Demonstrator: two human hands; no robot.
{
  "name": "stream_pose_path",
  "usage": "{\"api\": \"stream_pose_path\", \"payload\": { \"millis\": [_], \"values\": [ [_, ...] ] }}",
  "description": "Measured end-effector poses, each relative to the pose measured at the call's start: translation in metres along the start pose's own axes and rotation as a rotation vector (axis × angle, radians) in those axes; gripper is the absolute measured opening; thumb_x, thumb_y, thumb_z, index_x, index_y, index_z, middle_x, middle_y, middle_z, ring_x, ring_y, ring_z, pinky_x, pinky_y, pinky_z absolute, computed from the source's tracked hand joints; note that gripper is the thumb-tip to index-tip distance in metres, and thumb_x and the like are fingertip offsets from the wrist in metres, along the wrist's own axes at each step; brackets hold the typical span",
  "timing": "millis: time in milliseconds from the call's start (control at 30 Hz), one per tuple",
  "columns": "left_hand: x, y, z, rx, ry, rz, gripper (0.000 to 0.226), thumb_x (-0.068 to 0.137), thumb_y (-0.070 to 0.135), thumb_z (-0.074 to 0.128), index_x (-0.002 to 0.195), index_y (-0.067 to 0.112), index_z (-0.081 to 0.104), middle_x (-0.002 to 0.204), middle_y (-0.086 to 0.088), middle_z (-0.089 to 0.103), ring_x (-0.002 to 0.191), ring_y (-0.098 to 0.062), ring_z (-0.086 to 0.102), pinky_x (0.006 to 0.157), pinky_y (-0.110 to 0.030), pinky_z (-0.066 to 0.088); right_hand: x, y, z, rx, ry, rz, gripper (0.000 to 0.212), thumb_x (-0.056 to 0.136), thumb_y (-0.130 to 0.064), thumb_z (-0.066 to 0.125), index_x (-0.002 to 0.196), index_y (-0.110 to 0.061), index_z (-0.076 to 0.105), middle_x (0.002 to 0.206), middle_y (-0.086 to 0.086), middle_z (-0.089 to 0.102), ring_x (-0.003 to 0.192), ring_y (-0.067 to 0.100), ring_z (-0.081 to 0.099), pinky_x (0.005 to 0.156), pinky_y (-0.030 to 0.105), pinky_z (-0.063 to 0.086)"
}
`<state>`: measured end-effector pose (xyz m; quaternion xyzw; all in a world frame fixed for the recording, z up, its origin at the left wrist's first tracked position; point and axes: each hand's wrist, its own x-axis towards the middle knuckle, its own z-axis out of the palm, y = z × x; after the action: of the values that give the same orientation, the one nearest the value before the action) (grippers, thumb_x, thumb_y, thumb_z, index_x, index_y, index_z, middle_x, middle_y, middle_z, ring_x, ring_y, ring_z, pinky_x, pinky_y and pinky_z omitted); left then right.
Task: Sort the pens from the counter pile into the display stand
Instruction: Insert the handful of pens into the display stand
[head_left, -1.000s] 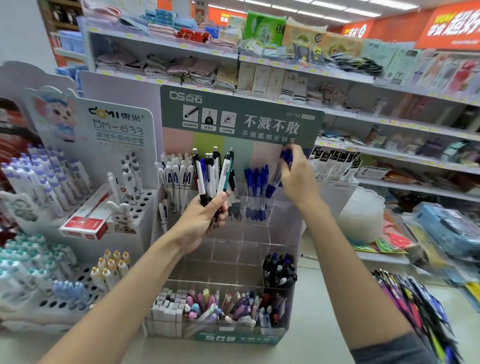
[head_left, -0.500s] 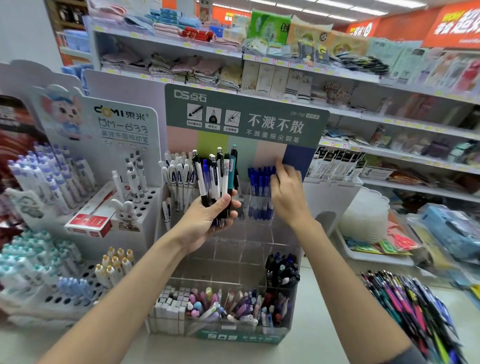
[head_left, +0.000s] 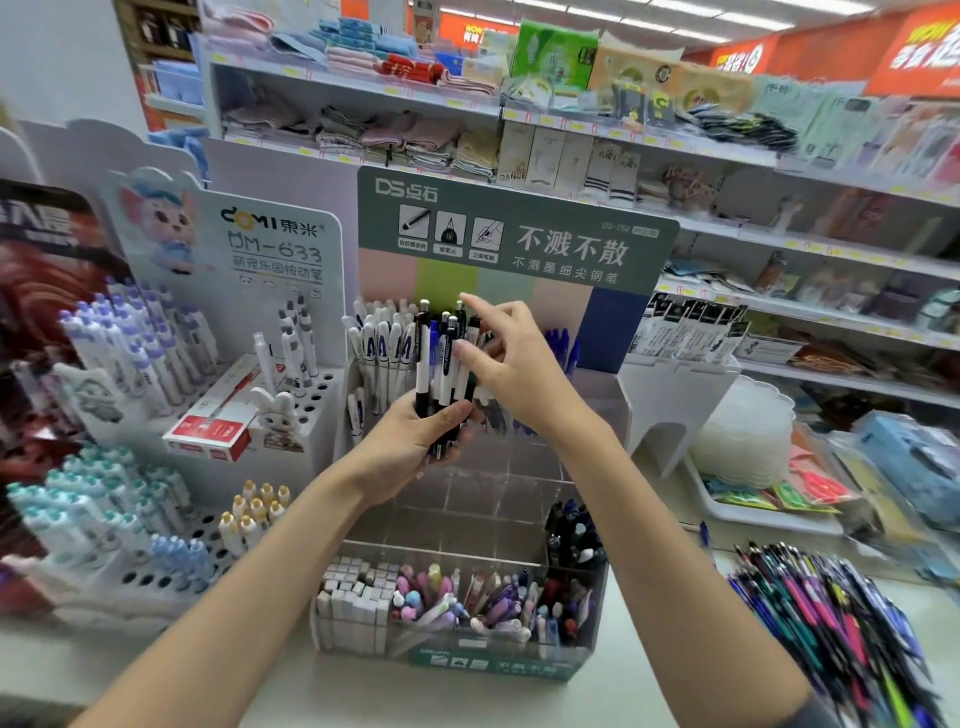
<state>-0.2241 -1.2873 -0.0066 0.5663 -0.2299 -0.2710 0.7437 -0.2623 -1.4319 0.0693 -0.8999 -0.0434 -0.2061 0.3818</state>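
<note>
– On the pale shop counter (head_left: 649, 691), pen locations?
– Multicoloured pen pile (head_left: 831, 613) lies right of clear acrylic display stand (head_left: 467, 499). Left hand (head_left: 410, 447) grips black-and-white pen bundle (head_left: 441, 358); right hand (head_left: 519, 374) fingers spread beside it. Stocked shelves (head_left: 779, 249) behind.

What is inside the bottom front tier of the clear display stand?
Front tier of the display stand: white square-capped items on the left, mixed pastel and dark pens to the right. The green label strip covers their lower ends.
</note>
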Motion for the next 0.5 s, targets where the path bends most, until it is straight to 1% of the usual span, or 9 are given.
{"api": "stream_pose_path", "payload": {
  "millis": [133, 167, 233, 267, 300, 367, 400, 433, 500],
  "values": [
    [-0.005, -0.001, -0.006, 0.054, -0.004, -0.015, 0.028, 0.086, 0.030, 0.069, 0.101, 0.007, 0.062, 0.075, -0.006, 0.057, 0.067, -0.017, 0.048, 0.063, -0.031, 0.038, -0.001, -0.001, 0.003, 0.116, -0.007, 0.002, 0.035, 0.091, -0.032, 0.067, 0.120, -0.025, 0.048, 0.109, -0.007, 0.050, 0.084, 0.015, 0.058, 0.084, 0.044, 0.056],
    [-0.005, -0.001, -0.007, 0.053, -0.005, -0.018, 0.026, 0.087, 0.029, 0.069, 0.101, 0.007, 0.062, 0.074, -0.005, 0.057, 0.067, -0.017, 0.048, 0.064, -0.031, 0.039, -0.002, -0.001, 0.003, 0.126, -0.005, 0.000, 0.035, 0.089, -0.033, 0.069, 0.116, -0.024, 0.048, 0.106, -0.010, 0.051, 0.082, 0.013, 0.057, 0.082, 0.042, 0.057],
    [-0.007, -0.002, -0.006, 0.042, -0.018, -0.019, 0.026, 0.089, 0.025, 0.067, 0.108, 0.007, 0.064, 0.077, -0.006, 0.055, 0.069, -0.016, 0.049, 0.065, -0.030, 0.041, -0.004, -0.001, 0.001, 0.142, 0.006, -0.008, 0.033, 0.088, -0.028, 0.072, 0.110, -0.021, 0.048, 0.102, -0.009, 0.051, 0.079, 0.011, 0.053, 0.075, 0.029, 0.057],
    [-0.008, -0.003, -0.006, 0.036, -0.017, -0.022, 0.032, 0.090, 0.025, 0.067, 0.113, 0.003, 0.063, 0.079, -0.006, 0.054, 0.071, -0.016, 0.050, 0.066, -0.029, 0.042, -0.005, 0.000, -0.001, 0.139, 0.010, -0.016, 0.031, 0.088, -0.024, 0.072, 0.107, -0.019, 0.049, 0.100, -0.007, 0.052, 0.079, 0.011, 0.052, 0.072, 0.022, 0.053],
    [-0.008, -0.004, -0.005, 0.027, -0.012, -0.027, 0.040, 0.090, 0.025, 0.067, 0.118, -0.002, 0.060, 0.081, -0.006, 0.054, 0.072, -0.016, 0.049, 0.067, -0.028, 0.043, -0.005, 0.002, -0.002, 0.136, 0.015, -0.027, 0.029, 0.088, -0.022, 0.072, 0.105, -0.017, 0.049, 0.099, -0.004, 0.052, 0.079, 0.011, 0.051, 0.071, 0.021, 0.051],
    [-0.008, -0.005, -0.003, 0.000, 0.000, -0.031, 0.052, 0.088, 0.028, 0.065, 0.121, -0.011, 0.053, 0.081, -0.006, 0.054, 0.073, -0.016, 0.049, 0.066, -0.027, 0.042, -0.005, 0.005, -0.005, 0.179, 0.029, -0.031, 0.027, 0.089, -0.019, 0.072, 0.104, -0.017, 0.050, 0.096, -0.001, 0.053, 0.077, 0.010, 0.051, 0.070, 0.028, 0.050],
    [-0.009, -0.004, -0.001, -0.026, -0.002, -0.026, 0.053, 0.089, 0.031, 0.063, 0.120, -0.011, 0.054, 0.082, -0.006, 0.055, 0.072, -0.015, 0.050, 0.065, -0.025, 0.043, -0.006, 0.007, -0.005, 0.209, 0.042, -0.027, 0.026, 0.089, -0.018, 0.071, 0.105, -0.017, 0.050, 0.094, -0.001, 0.054, 0.074, 0.009, 0.051, 0.067, 0.026, 0.049],
    [-0.008, -0.002, 0.000, -0.065, -0.001, -0.021, 0.051, 0.089, 0.033, 0.060, 0.118, -0.009, 0.056, 0.082, -0.006, 0.056, 0.072, -0.013, 0.052, 0.063, -0.024, 0.045, -0.007, 0.009, -0.005, 0.229, 0.058, -0.029, 0.025, 0.090, -0.018, 0.070, 0.106, -0.018, 0.050, 0.093, -0.002, 0.056, 0.072, 0.009, 0.053, 0.067, 0.026, 0.049],
    [-0.006, 0.001, 0.004, -0.130, 0.039, -0.018, 0.043, 0.090, 0.034, 0.057, 0.112, -0.004, 0.061, 0.082, -0.006, 0.061, 0.072, -0.013, 0.057, 0.064, -0.023, 0.051, -0.010, 0.012, -0.003, 0.238, 0.098, -0.043, 0.024, 0.092, -0.016, 0.068, 0.111, -0.017, 0.053, 0.092, -0.002, 0.060, 0.078, 0.014, 0.060, 0.072, 0.033, 0.054]
  ]
}}
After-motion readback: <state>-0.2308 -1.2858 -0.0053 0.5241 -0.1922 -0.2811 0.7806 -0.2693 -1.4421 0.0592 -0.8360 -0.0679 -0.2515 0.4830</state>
